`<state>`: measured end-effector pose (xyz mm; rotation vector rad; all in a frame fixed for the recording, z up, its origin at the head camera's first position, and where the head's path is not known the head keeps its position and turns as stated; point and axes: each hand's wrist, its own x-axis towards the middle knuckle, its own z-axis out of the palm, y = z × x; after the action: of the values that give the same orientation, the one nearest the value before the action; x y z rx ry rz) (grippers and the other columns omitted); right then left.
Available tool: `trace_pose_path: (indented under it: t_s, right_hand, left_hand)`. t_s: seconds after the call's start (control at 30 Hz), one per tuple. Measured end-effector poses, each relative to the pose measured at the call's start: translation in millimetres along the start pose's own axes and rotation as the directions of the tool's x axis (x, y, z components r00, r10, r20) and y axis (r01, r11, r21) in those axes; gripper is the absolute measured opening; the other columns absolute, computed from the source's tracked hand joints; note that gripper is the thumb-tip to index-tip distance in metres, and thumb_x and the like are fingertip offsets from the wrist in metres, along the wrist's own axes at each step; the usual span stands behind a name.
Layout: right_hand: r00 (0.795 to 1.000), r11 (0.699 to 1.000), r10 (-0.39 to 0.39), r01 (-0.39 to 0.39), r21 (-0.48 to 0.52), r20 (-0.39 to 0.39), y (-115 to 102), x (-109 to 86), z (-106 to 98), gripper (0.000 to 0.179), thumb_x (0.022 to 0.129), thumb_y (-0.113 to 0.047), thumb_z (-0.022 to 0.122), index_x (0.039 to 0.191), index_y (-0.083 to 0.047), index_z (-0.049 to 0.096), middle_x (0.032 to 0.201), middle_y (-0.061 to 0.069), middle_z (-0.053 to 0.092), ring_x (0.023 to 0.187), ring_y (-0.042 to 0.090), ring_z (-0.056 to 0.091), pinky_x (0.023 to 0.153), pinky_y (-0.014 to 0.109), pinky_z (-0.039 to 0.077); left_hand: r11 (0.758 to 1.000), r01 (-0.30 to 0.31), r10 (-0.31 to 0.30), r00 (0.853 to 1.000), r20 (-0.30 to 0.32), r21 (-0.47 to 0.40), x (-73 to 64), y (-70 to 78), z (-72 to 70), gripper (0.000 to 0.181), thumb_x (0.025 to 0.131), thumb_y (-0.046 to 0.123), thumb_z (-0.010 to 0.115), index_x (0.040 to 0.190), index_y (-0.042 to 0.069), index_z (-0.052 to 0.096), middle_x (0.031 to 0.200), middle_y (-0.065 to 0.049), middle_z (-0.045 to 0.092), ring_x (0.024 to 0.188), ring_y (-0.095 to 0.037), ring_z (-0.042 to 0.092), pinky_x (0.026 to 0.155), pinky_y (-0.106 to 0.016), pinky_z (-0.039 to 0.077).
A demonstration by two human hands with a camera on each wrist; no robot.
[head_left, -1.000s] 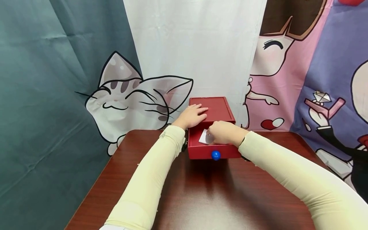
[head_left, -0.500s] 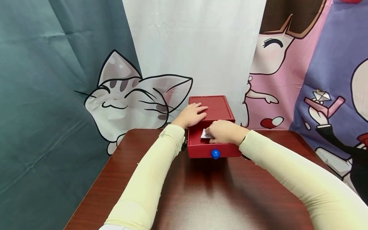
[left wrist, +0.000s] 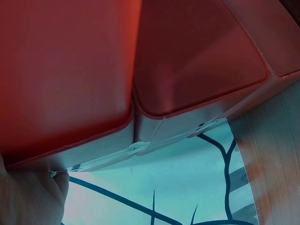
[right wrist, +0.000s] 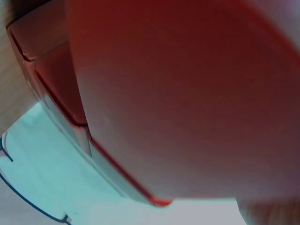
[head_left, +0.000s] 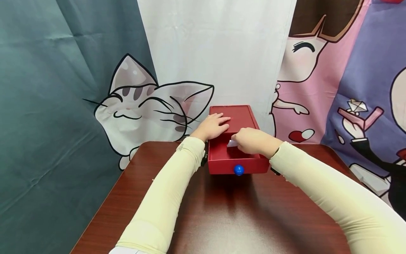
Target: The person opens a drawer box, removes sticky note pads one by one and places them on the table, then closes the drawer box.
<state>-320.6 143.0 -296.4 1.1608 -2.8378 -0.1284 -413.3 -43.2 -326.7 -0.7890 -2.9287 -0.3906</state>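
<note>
A red box [head_left: 239, 120] stands at the table's far end, with its red drawer [head_left: 222, 167] pulled out toward me and a round blue knob [head_left: 239, 170] on the drawer front. Flat on the left part of the box top rests my left hand [head_left: 211, 127], fingers spread. My right hand [head_left: 253, 141] is over the drawer, its curled fingers pinching a small flat white card [head_left: 232, 143], mostly hidden by the hand. In the left wrist view, part of the left hand [left wrist: 33, 199] shows at the red box's edge. Red walls fill most of the right wrist view.
The brown wooden table [head_left: 203, 218] stretches from the box toward me. Right behind it hangs a cloth backdrop [head_left: 215, 42] printed with a cartoon cat and figures. Both sleeved forearms reach across the table from either side.
My right hand has risen slightly and shifted a little right, with the white card tilting up from lying in the drawer. My left hand has stayed on the box top.
</note>
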Motion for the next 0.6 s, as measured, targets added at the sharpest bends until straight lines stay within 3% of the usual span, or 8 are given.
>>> trace_pose_path:
  t_s: [0.23,0.33,0.4,0.5,0.6]
  right_hand:
    - [0.997,0.999,0.006,-0.003,0.035,-0.075,16.9,-10.4,-14.6,0.027,0.088,-0.003,0.067,0.115,0.001,0.072,0.094,0.013,0.074,0.081,0.028,0.070,0.078,0.044,0.059]
    - [0.991,0.998,-0.003,0.010,0.055,-0.132,27.5,-18.7,-19.0,0.015,0.087,0.000,0.063,0.099,-0.003,0.071,0.077,0.006,0.068,0.065,0.022,0.062,0.063,0.038,0.054]
    - [0.984,0.997,-0.004,0.017,0.070,-0.179,34.2,-24.7,-22.7,0.011,0.086,0.002,0.060,0.084,-0.008,0.064,0.064,0.000,0.056,0.056,0.016,0.050,0.055,0.032,0.045]
    - [0.965,0.997,-0.009,0.027,0.068,-0.262,41.9,-34.7,-30.4,0.024,0.083,0.003,0.056,0.070,-0.014,0.047,0.056,-0.005,0.038,0.052,0.013,0.035,0.052,0.029,0.033]
    - [0.938,0.999,0.000,0.017,0.045,-0.347,46.9,-45.3,-39.4,0.028,0.080,0.004,0.054,0.067,-0.017,0.040,0.055,-0.008,0.030,0.051,0.011,0.029,0.050,0.027,0.029]
  left_hand:
    - [1.000,0.010,-0.010,1.000,0.009,-0.002,0.4,-0.6,-1.1,0.052,0.104,0.047,0.038,0.154,0.032,0.045,0.164,-0.004,0.032,0.153,-0.027,0.021,0.125,-0.041,0.010]
    - [1.000,-0.001,0.001,1.000,0.007,0.002,0.6,0.7,-2.7,0.052,0.104,0.046,0.039,0.154,0.031,0.046,0.164,-0.005,0.033,0.153,-0.028,0.022,0.125,-0.042,0.011]
    - [1.000,-0.011,0.011,1.000,0.006,0.006,-0.1,1.4,-3.9,0.052,0.104,0.045,0.039,0.154,0.030,0.046,0.164,-0.006,0.033,0.153,-0.029,0.022,0.125,-0.043,0.012]
    - [1.000,-0.019,0.019,1.000,0.005,0.007,-2.4,2.5,-5.4,0.052,0.104,0.044,0.040,0.153,0.029,0.046,0.163,-0.006,0.033,0.153,-0.030,0.023,0.125,-0.044,0.013]
    - [1.000,-0.023,0.023,1.000,0.004,0.001,-3.7,3.0,-5.5,0.052,0.104,0.044,0.040,0.153,0.029,0.046,0.163,-0.007,0.033,0.153,-0.030,0.023,0.125,-0.045,0.014]
